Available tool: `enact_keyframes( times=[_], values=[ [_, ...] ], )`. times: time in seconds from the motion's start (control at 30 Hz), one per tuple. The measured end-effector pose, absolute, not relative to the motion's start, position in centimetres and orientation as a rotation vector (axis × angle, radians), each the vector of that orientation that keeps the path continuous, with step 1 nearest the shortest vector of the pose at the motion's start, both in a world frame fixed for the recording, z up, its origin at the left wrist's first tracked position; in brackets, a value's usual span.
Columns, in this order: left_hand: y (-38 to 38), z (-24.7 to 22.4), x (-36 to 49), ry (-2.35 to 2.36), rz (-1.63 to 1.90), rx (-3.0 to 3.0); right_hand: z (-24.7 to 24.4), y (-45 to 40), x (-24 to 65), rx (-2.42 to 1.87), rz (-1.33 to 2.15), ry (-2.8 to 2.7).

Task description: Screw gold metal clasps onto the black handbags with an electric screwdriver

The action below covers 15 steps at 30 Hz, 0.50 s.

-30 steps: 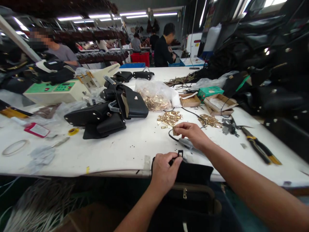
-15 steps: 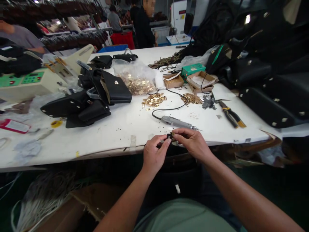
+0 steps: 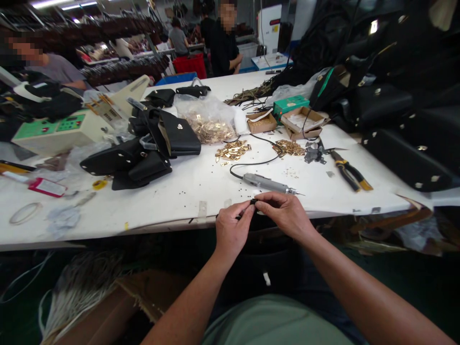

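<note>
At the table's front edge, my left hand [image 3: 233, 224] pinches a small black piece [image 3: 253, 201], perhaps a strap end; most of it is hidden by fingers. My right hand [image 3: 283, 211] closes thumb and forefinger on the same piece from the other side, and the fingertips of both hands nearly meet. Just beyond them lies a grey corded electric screwdriver [image 3: 268, 182], its bit pointing right. Farther back are two heaps of gold metal fittings [image 3: 233, 150]. Below my hands, a dark bag-like thing with a light tab [image 3: 266, 279] rests near my lap.
Black bags [image 3: 143, 158] are piled on the left, beside a machine with a green panel [image 3: 53, 127]. Yellow-black pliers [image 3: 350, 171] lie right. Behind stand a clear bag of gold fittings [image 3: 208, 122], cardboard boxes [image 3: 262, 122] and a green box [image 3: 289, 106]. More black bags [image 3: 406, 158] crowd the right. Other people stand farther back.
My view has shifted slightly, so the table's things appear a little to the right. Both hands stay together on the black piece; the brass-coloured glint between the fingers no longer shows.
</note>
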<state>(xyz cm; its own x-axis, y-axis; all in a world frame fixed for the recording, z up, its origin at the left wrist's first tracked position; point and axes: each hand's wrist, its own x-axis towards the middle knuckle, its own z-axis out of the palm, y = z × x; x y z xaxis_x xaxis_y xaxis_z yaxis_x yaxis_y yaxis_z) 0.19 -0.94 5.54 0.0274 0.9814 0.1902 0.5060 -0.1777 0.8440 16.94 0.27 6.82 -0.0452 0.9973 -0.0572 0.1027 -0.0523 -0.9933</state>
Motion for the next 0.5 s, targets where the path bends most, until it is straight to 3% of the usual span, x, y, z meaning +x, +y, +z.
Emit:
enact_keyframes(
  times=[0.2,0.5],
  values=[
    [-0.99,5.37,0.11,1.618,1.069,1.773,6.08,0.09,15.9,-1.35,1.038,-1.316],
    [-0.56,5.91,-0.62,1.447,1.057,1.545,6.78,0.52,16.61,-1.316,1.174,-1.468]
  ],
)
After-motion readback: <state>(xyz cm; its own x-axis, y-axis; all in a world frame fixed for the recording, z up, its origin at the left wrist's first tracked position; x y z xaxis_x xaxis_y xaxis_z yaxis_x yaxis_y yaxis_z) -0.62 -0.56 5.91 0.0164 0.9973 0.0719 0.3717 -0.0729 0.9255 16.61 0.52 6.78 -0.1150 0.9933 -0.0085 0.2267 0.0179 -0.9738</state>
